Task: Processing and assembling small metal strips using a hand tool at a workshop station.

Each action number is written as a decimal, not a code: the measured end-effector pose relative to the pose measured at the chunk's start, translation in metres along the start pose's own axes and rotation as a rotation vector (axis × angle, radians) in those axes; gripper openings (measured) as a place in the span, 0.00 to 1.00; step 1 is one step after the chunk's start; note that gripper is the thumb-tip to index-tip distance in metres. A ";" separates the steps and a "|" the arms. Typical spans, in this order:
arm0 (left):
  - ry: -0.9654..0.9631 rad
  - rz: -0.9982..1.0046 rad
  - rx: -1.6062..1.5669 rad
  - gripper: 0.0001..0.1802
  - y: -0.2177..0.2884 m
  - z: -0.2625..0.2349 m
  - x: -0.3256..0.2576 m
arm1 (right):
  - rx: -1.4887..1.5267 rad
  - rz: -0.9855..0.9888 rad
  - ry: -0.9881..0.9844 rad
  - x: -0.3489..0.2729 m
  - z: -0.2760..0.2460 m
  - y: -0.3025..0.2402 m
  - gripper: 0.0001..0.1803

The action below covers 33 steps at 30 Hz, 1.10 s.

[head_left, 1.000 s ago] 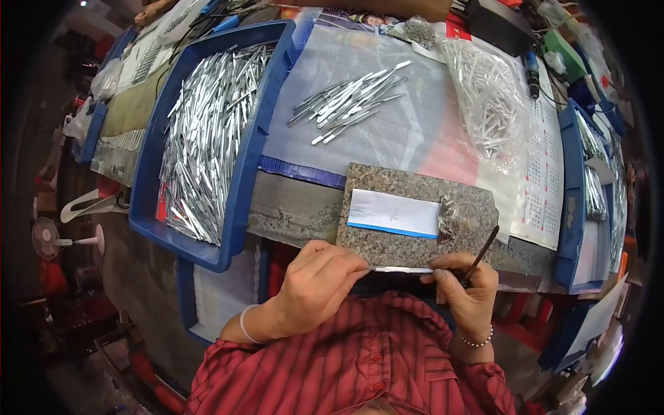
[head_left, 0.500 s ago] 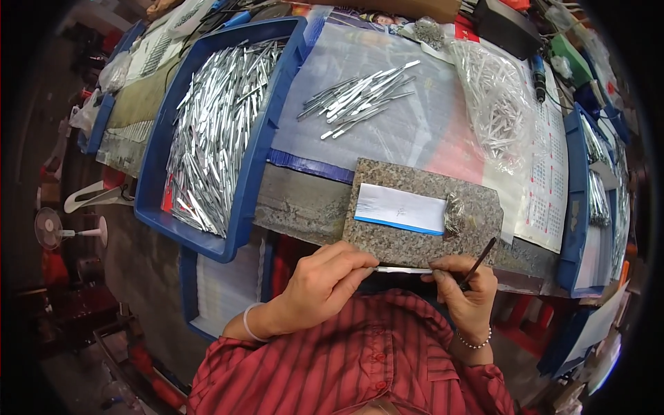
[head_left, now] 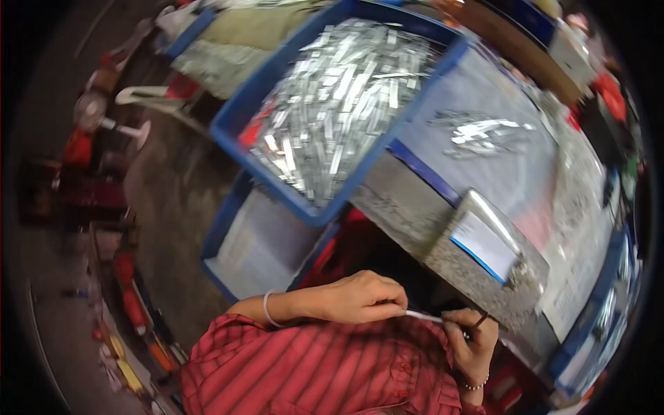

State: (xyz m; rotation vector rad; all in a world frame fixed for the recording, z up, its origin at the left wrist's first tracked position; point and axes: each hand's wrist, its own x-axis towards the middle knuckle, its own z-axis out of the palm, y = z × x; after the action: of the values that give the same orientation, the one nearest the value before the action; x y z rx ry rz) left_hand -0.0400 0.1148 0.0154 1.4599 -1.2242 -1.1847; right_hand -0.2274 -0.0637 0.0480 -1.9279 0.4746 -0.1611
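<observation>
1 slim, straight, whitish strip (head_left: 425, 316), tight in left fingers (head_left: 387, 297) and right fingers (head_left: 461, 318)

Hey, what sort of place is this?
Probably a small workshop doing handwork on metal parts: a blue tray heaped with metal strips, a stone slab, and a slim rod held between the left hand and right hand.

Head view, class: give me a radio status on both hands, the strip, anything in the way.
Left hand, right hand: pinching thin silvery strip between them. Strip's middle exposed, nothing seen across it. Dark slim tool also in right hand.
</observation>
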 end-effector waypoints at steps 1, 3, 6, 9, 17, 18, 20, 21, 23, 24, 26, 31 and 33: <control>0.033 0.044 0.032 0.08 -0.007 -0.002 -0.015 | -0.013 -0.069 -0.006 0.002 0.006 0.001 0.07; 0.125 -0.011 0.078 0.07 -0.017 -0.012 -0.052 | 0.017 0.034 -0.032 0.003 0.012 -0.011 0.06; 0.369 -0.246 0.256 0.09 -0.041 -0.037 -0.109 | 0.099 -0.062 -0.011 0.007 0.014 -0.007 0.08; 0.815 -0.531 0.286 0.09 -0.083 -0.068 -0.151 | 0.161 0.000 -0.029 0.014 0.023 -0.013 0.08; 1.300 -0.482 1.066 0.06 -0.196 -0.155 -0.156 | -0.132 -0.072 -0.252 0.036 0.033 -0.055 0.07; 1.275 -0.502 1.141 0.06 -0.203 -0.161 -0.155 | -0.135 -0.077 -0.245 0.037 0.033 -0.057 0.07; 1.249 -0.573 1.188 0.08 -0.208 -0.168 -0.147 | -0.134 0.002 -0.257 0.037 0.033 -0.059 0.07; 1.248 -0.588 1.219 0.07 -0.208 -0.170 -0.146 | -0.137 0.002 -0.252 0.037 0.033 -0.058 0.07; 1.244 -0.601 1.250 0.07 -0.205 -0.171 -0.144 | -0.146 -0.001 -0.252 0.037 0.034 -0.055 0.07; 1.234 -0.636 1.303 0.05 -0.203 -0.171 -0.145 | -0.144 -0.001 -0.248 0.036 0.034 -0.054 0.07; 1.217 -0.659 1.361 0.03 -0.192 -0.166 -0.144 | -0.153 -0.073 -0.234 0.035 0.034 -0.053 0.08; 1.364 -0.504 1.155 0.05 -0.137 -0.126 -0.169 | -0.116 -0.061 -0.276 0.032 0.037 -0.032 0.07; 1.365 -0.438 1.113 0.03 -0.101 -0.108 -0.165 | -0.131 -0.083 -0.259 0.029 0.037 -0.024 0.06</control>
State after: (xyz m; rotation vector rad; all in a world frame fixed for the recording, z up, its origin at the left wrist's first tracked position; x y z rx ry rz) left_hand 0.0726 0.2966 -0.0427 2.6660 -0.4622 0.5897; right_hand -0.1825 -0.0354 0.0522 -2.0621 0.2378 0.0679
